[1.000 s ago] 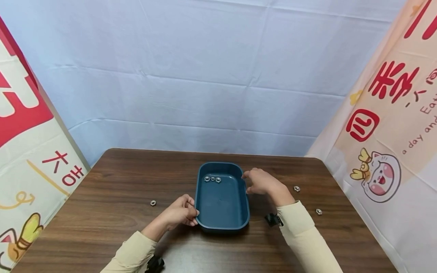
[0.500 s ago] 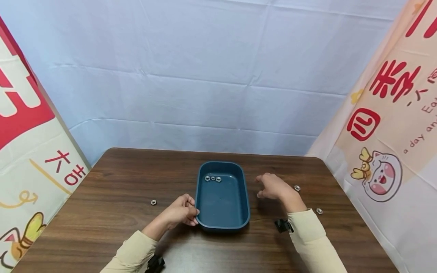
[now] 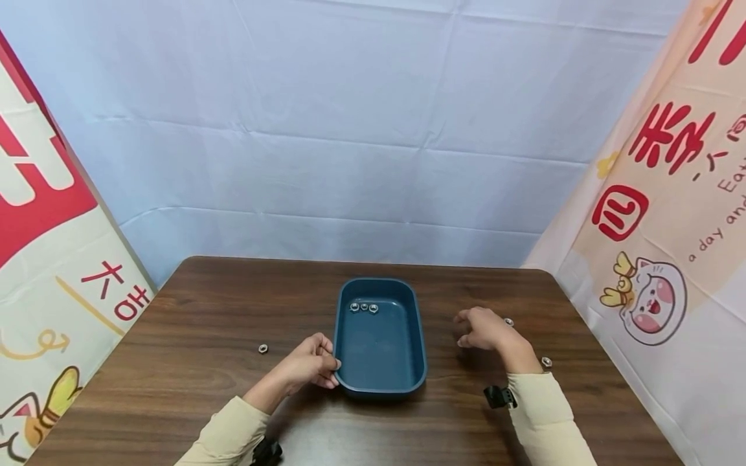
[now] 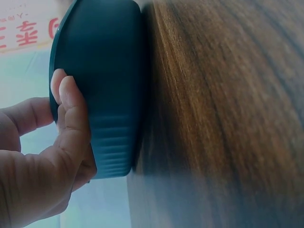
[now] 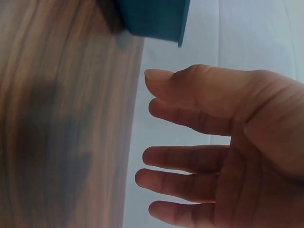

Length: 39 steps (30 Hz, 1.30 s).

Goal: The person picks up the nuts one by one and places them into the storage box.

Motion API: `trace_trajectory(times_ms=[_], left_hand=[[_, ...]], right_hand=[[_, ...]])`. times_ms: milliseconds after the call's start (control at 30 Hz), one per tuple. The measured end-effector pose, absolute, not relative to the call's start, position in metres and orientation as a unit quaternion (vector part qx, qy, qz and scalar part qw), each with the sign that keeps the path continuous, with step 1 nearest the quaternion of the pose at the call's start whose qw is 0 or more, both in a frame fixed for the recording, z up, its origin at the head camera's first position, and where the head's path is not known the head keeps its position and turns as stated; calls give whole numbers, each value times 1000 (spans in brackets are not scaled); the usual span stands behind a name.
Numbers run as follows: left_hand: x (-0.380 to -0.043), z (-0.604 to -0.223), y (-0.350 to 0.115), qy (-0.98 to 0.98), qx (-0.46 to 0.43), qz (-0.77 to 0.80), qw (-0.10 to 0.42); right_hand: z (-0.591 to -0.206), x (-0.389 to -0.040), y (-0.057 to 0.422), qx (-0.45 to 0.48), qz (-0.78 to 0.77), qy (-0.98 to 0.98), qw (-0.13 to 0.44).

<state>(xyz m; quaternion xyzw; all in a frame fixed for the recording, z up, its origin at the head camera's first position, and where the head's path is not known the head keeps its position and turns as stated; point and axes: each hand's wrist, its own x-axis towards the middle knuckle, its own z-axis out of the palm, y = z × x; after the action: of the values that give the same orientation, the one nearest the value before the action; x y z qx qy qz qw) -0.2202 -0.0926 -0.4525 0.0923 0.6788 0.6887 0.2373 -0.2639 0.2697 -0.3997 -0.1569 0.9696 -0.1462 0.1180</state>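
A dark blue rectangular tray point(image 3: 381, 362) with rounded corners rests on the table. Inside it, toward its far left, three metal nuts point(image 3: 373, 309) lie in a row. My left hand point(image 3: 309, 364) pinches the tray's left rim near its front corner; in the left wrist view the thumb is on one side of the wall and the fingers point(image 4: 73, 109) on the other. To the tray's right, my right hand point(image 3: 486, 330) hovers above the table and holds nothing. Its fingers point(image 5: 185, 159) are spread and relaxed in the right wrist view.
One loose nut point(image 3: 263, 349) lies left of the tray. Another nut point(image 3: 509, 321) sits behind my right hand, partly covered, and a further nut point(image 3: 546, 363) is beside my right wrist. The brown wooden table point(image 3: 233, 298) ends at a pale hanging cloth point(image 3: 326, 162).
My right hand has moved right, away from the tray's right rim, and a little toward me. The left hand and the tray have stayed in place.
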Motion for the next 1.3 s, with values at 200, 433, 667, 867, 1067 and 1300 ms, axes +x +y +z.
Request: trace_trajectory(times_ms=[200, 433, 667, 867, 1067, 1300], left_hand=[[-220, -453, -92, 679, 92, 690, 234], [-220, -454, -92, 678, 91, 690, 235], [-219, -453, -92, 678, 92, 690, 236], [-219, -451, -91, 678, 91, 690, 235], [-220, -452, -90, 679, 93, 689, 236], [-221, -454, -91, 676, 91, 692, 236]], right_hand=[[-405, -261, 284, -135, -142, 974, 114], [-408, -258, 297, -128, -142, 973, 126], [-411, -257, 309, -115, -157, 972, 130], [-412, -258, 320, -115, -164, 972, 126], [-418, -259, 334, -113, -149, 977, 102], [-424, -261, 346, -118, -165, 978, 51]])
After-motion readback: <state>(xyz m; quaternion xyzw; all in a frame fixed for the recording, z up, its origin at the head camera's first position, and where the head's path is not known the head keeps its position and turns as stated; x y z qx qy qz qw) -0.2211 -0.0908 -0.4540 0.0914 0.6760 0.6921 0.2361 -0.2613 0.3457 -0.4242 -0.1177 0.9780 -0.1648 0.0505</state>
